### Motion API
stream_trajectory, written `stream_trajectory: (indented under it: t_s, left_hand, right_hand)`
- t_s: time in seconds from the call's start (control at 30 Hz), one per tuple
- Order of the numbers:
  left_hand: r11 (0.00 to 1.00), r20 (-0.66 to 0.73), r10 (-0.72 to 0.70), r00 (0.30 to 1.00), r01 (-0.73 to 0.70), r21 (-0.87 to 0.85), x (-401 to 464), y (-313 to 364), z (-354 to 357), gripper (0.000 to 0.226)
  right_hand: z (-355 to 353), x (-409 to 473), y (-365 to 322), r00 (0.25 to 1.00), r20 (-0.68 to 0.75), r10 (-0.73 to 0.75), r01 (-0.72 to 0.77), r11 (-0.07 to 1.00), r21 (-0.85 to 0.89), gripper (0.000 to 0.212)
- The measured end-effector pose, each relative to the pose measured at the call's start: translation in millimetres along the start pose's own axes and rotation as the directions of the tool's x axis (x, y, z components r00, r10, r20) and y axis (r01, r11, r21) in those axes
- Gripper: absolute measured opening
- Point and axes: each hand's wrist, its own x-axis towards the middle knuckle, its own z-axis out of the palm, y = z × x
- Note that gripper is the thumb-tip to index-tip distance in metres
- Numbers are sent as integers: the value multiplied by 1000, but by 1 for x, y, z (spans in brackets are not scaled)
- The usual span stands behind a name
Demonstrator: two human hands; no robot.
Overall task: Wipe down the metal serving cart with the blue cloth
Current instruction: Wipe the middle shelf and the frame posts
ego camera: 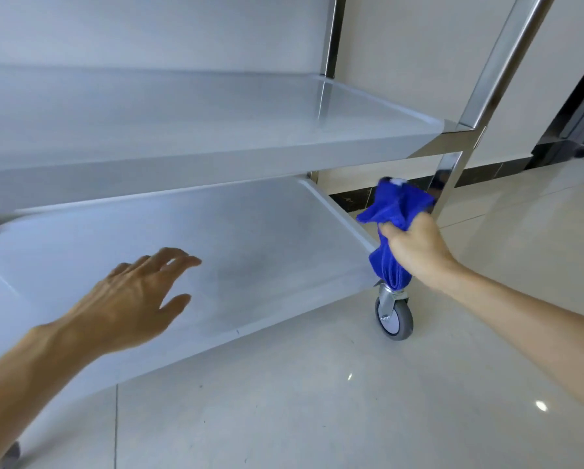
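I see the metal serving cart [216, 137] filling most of my view, its middle shelf above and its lower shelf [250, 238] below, standing on a pale tiled floor [317, 401]. My left hand [131, 299] hovers over the lower shelf, fingers spread and relaxed, holding nothing. My right hand [416, 247] grips the bunched blue cloth [395, 208] at the cart's near right corner, pressed against the shiny upright post [448, 184] just below the middle shelf; cloth hangs above and below my fist. Beneath it sits a grey caster wheel [394, 318]
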Motion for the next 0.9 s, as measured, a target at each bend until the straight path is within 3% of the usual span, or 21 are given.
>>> stream_trajectory:
  t_s: [0.07,0.1,0.17,0.2,0.23,0.3,0.37,0.47,0.53,0.6,0.73,0.8,0.9]
  left_hand:
    - [1000,16,-15,1000,15,-4,0,-1,3,55]
    - [1000,32,-17,999,17,1,0,-1,4,55]
    - [1000,68,-21,997,20,14,1,2,9,56]
    - [1000,84,-26,996,24,16,2,3,12,56]
    - [999,101,-34,994,33,13,4,4,15,56]
    - [998,122,-59,991,60,-1,6,6,20,56]
    - [997,113,-81,990,82,-4,8,7,27,56]
    - [987,67,-144,987,149,-68,9,10,36,57]
    - [975,57,-194,979,199,-97,6,14,44,56]
    - [965,25,-233,972,234,-115,3,17,52,55]
    - [957,-54,-268,962,259,-127,4,22,56,60]
    - [960,-60,-265,962,257,-114,6,23,56,55]
    - [958,-67,-270,961,261,-114,6,27,52,51]
  right_hand:
    - [22,1,3,968,242,-63,132,951,-280,13]
    - [35,-2,9,920,393,-16,200,879,-432,18]
    - [57,-8,21,786,602,141,359,689,-630,84]
    - [64,-7,22,766,619,174,375,661,-650,108]
    - [68,-4,23,762,620,186,354,682,-640,117]
    - [69,5,24,772,603,201,237,790,-566,113]
    - [72,10,24,792,570,217,164,825,-541,95]
    - [97,8,21,873,464,154,230,707,-669,71]
    - [120,0,13,905,418,79,267,659,-703,69]
    - [144,-18,2,876,481,-22,370,669,-644,70]
    - [148,-62,3,678,665,-315,680,612,-404,69]
    - [121,-54,17,611,704,-364,749,555,-363,64]
    - [68,-17,42,694,678,-243,673,555,-489,64]
